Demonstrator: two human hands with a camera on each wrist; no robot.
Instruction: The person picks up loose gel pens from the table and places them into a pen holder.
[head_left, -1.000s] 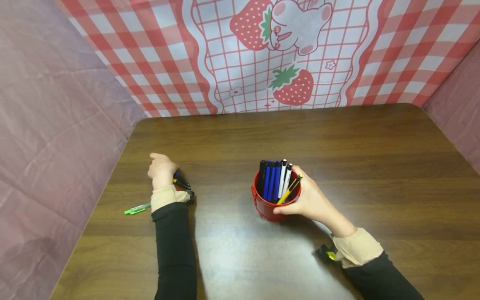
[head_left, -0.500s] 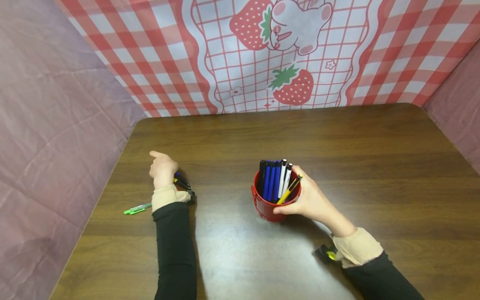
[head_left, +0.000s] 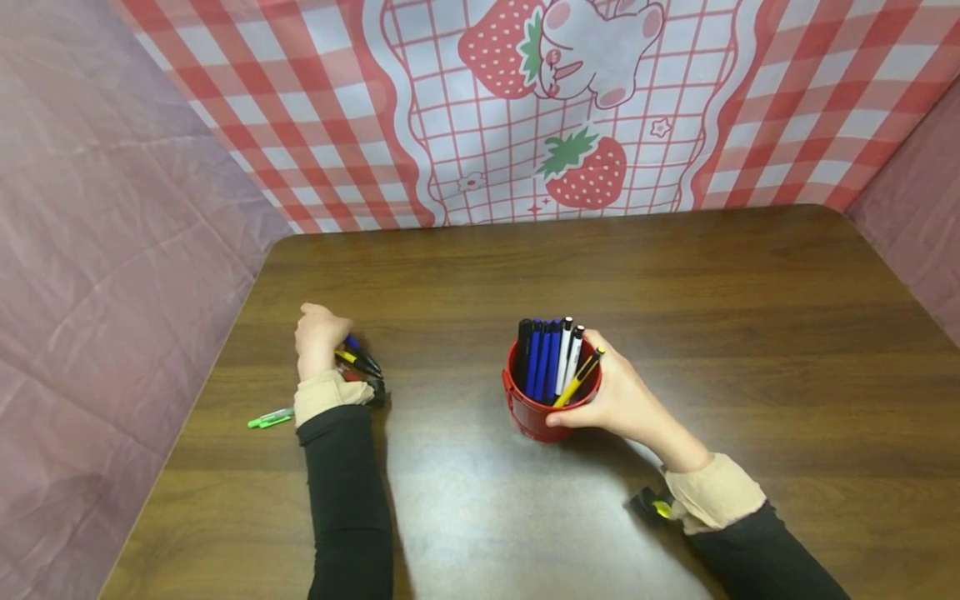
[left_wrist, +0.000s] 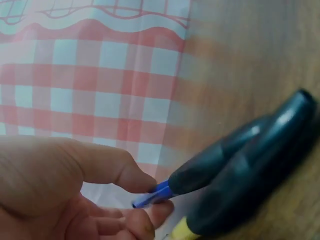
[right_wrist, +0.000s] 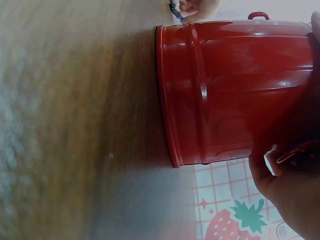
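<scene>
At the table's left side my left hand [head_left: 318, 337] pinches the end of a blue pen [left_wrist: 215, 162] between thumb and fingers. That pen has a dark grip section. Against it lies a yellow pen [left_wrist: 250, 175] with a dark grip, partly out of view. My right hand [head_left: 628, 404] grips the rim and side of a small red bucket [right_wrist: 240, 90], which stands upright on the table. Inside the bucket stand several pens: black, blue ones [head_left: 543, 362], white ones [head_left: 570, 362] and a yellow-and-black one [head_left: 581, 377] leaning toward the right hand.
Green pens [head_left: 270, 419] lie left of my left sleeve, partly covered by it. Something red shows under the left wrist, mostly hidden. A checked strawberry cloth [head_left: 465, 117] hangs behind the brown wooden table [head_left: 465, 275], and a pink cloth [head_left: 112, 250] hangs on the left.
My left hand has shifted slightly left, its fingers tucking in, and more of the blue and yellow pens shows beside it. The right hand and the bucket have stayed put.
</scene>
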